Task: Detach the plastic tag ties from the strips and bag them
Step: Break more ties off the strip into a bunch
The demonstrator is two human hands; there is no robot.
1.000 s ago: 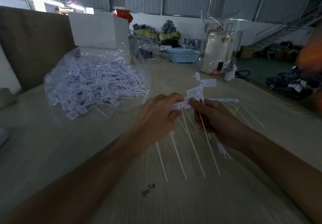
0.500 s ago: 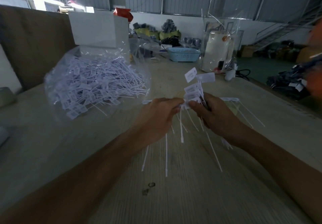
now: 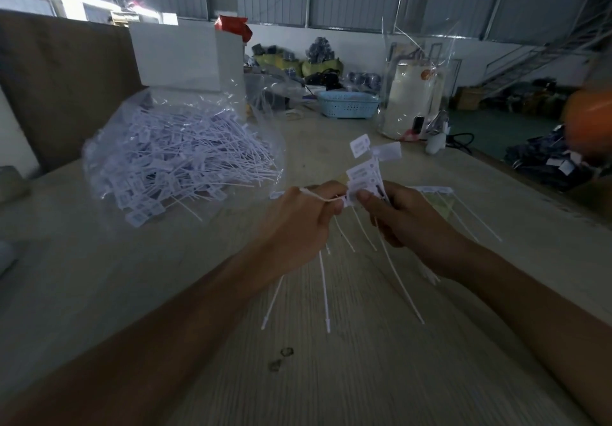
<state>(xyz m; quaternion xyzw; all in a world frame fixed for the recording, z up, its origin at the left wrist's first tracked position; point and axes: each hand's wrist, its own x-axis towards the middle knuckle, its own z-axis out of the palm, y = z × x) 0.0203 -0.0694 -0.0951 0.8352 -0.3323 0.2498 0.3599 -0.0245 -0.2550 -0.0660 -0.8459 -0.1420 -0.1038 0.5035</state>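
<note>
Both hands at frame centre: left hand (image 3: 298, 223) pinches the strip (image 3: 326, 197), right hand (image 3: 400, 215) clutches light, springy tag ties (image 3: 364, 173); best gripped near the heads.

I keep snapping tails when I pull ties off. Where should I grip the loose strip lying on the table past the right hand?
Probably by the strip bar itself, fingers coming from above at its far edge: the bar lies flat, and its thin tails fan toward the near right.
</note>
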